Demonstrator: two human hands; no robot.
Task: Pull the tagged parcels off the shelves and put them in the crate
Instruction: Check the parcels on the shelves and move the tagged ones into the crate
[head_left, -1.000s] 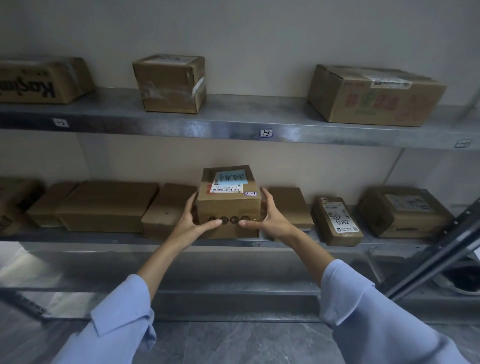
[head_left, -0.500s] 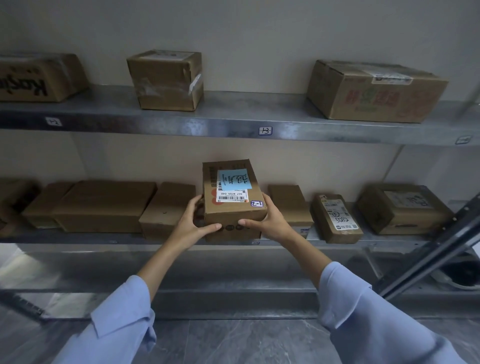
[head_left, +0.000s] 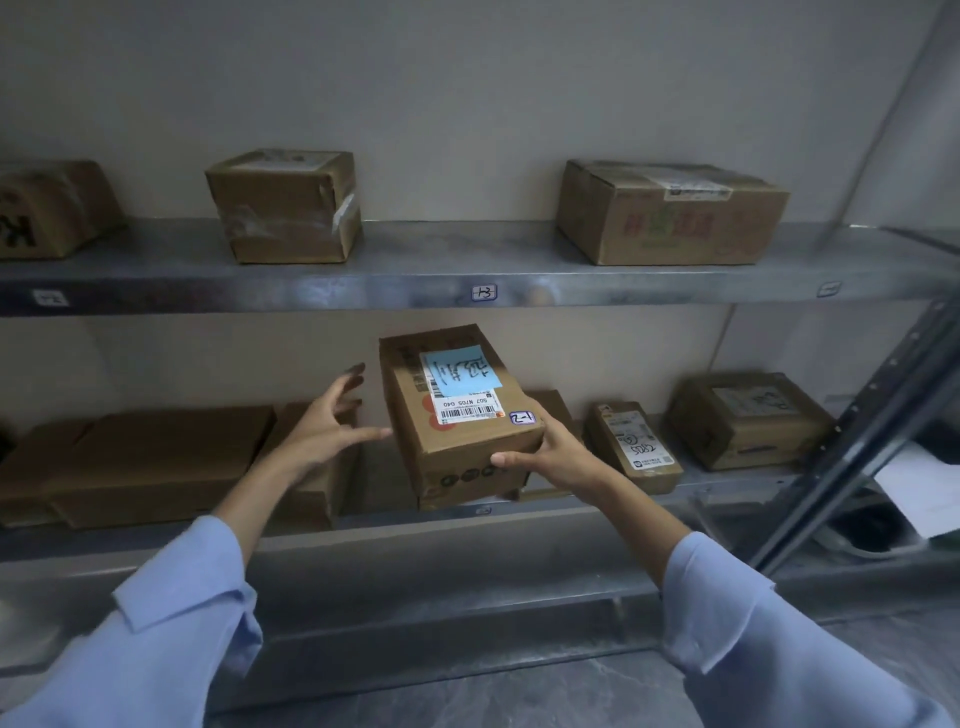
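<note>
Two hands raised — our right hand (head_left: 553, 457) clamped tagged parcel (head_left: 457, 410) above lower shelf (head_left: 571, 512); left hand (head_left: 324, 428) beside it, fingers spread, not touching.

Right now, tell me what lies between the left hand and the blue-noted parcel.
Nothing: in the head view the open left hand hovers beside the parcel, thumb tip nearly touching; only a bare gap.

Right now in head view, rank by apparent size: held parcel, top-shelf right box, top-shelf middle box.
1. top-shelf right box
2. held parcel and top-shelf middle box: about alike; the parcel is nearer the camera, so unranked.
</note>
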